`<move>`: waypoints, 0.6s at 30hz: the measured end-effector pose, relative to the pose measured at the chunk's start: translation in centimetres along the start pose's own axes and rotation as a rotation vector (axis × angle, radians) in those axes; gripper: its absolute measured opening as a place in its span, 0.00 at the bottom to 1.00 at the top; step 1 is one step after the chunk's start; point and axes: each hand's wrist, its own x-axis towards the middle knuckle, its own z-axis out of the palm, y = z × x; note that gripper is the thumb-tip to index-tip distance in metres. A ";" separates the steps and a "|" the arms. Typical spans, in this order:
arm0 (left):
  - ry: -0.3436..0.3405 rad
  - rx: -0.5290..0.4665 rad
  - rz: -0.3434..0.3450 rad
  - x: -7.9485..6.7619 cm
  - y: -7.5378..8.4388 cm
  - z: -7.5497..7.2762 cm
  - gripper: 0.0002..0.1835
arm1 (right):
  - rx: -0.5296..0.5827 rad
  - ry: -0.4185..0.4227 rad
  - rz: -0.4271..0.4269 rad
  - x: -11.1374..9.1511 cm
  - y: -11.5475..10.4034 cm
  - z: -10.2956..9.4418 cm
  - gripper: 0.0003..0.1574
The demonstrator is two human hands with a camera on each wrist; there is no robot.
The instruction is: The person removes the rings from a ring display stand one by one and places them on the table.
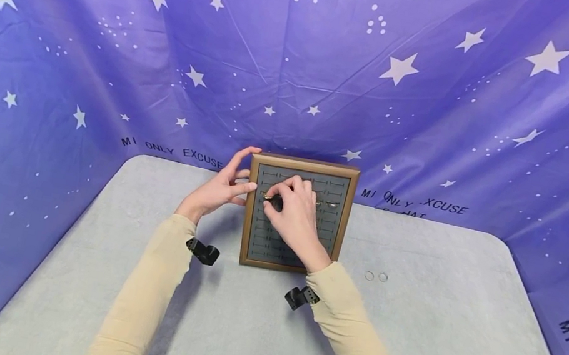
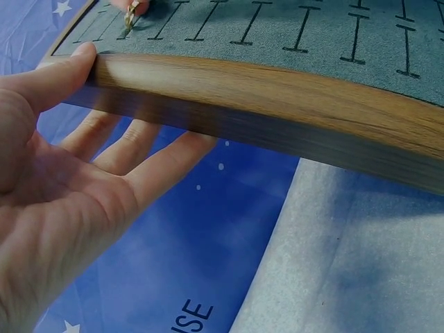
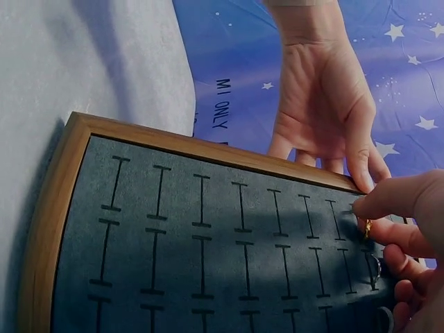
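A wood-framed ring display board [image 1: 288, 269] with a dark grey slotted pad stands upright on the table. My left hand [image 1: 216, 191] grips its left side, thumb on the front of the frame and fingers behind, as the left wrist view [image 2: 69, 159] shows. In front of the pad, my right hand [image 1: 294, 211] pinches a gold ring [image 3: 368, 229] at a slot near the left side. Beside it in that row sits a silver ring [image 3: 377, 269]. Farther right in the row are a gold ring and another silver ring [image 1: 332, 204]. The right hand hides part of the row.
Two thin rings, one [image 1: 369, 275] left of the other [image 1: 383, 277], lie on the pale grey table [image 1: 432, 343] right of the board. A purple star-printed cloth [image 1: 307, 48] hangs close behind the board and along both sides.
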 end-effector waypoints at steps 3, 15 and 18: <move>0.002 0.000 0.002 0.0 0.0 0.0 0.39 | 0.030 0.003 0.001 0.0 0.1 0.0 0.07; 0.005 -0.004 0.011 0.0 0.0 0.1 0.40 | 0.092 0.003 0.017 0.0 0.3 0.0 0.08; 0.011 -0.005 0.006 0.0 0.0 0.2 0.40 | 0.119 0.000 0.016 -0.1 0.4 -0.1 0.09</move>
